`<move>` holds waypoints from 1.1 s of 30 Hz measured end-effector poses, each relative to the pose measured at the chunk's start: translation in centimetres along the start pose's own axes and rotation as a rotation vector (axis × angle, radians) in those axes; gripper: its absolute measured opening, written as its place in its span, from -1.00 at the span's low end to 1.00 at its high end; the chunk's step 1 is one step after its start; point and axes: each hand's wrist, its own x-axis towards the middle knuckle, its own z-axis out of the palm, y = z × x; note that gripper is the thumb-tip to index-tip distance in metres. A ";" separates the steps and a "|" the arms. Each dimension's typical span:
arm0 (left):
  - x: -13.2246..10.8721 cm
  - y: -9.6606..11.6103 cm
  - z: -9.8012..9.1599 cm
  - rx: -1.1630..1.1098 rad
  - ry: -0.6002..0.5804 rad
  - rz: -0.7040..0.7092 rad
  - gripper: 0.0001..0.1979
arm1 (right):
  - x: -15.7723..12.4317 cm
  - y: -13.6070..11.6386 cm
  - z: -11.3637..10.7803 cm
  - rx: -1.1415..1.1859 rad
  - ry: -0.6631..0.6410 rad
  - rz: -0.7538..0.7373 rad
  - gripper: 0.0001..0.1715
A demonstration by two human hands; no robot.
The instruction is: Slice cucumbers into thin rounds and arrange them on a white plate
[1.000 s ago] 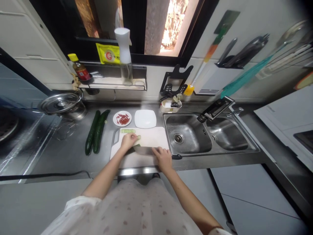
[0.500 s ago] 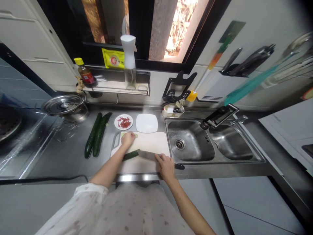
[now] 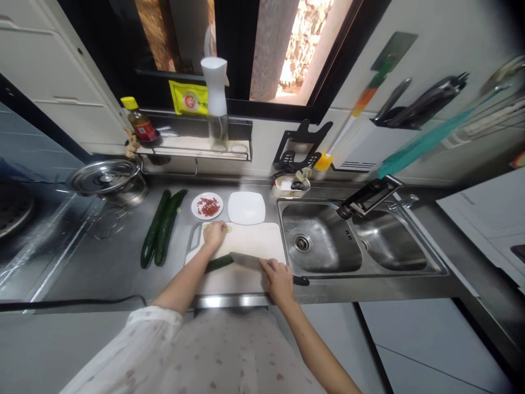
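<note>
At the back left of a white cutting board [image 3: 256,241], my left hand [image 3: 215,234] is closed, fingers curled down on thin pale-green cucumber slices [image 3: 228,229]. How many slices sit under the fingers is hidden. My right hand [image 3: 279,280] grips a kitchen knife [image 3: 246,260] by its black handle, whose end pokes out to the right. The blade lies low over the board, pointing left, its tip at the end of a cut piece of cucumber [image 3: 220,262]. My left forearm covers the other end of that piece.
Two whole cucumbers [image 3: 164,232] lie left of the board. Behind it stand a small plate [image 3: 196,206] of chopped red bits and a white square dish [image 3: 246,208]. A lidded steel pot [image 3: 107,180] is at the far left; a double sink [image 3: 328,257] with a black faucet [image 3: 361,203] adjoins the right.
Both hands and the knife stay in almost the same place. The view has shifted very slightly.
</note>
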 end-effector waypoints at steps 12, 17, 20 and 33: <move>-1.1 -0.5 -0.5 -0.133 0.087 -0.057 -0.71 | 0.4 0.0 0.2 0.055 0.028 0.004 -0.52; -3.9 -1.9 -0.7 -0.274 -0.004 -0.049 -0.72 | 0.4 -0.2 0.3 0.136 0.042 0.003 -0.52; -6.7 -2.4 -0.8 -0.300 -0.081 0.039 -0.72 | 0.5 -0.5 0.2 0.161 0.033 0.008 -0.50; -11.5 -4.0 -1.6 -0.133 -0.215 0.184 -0.59 | 0.9 -1.5 0.2 0.252 0.026 0.057 -0.57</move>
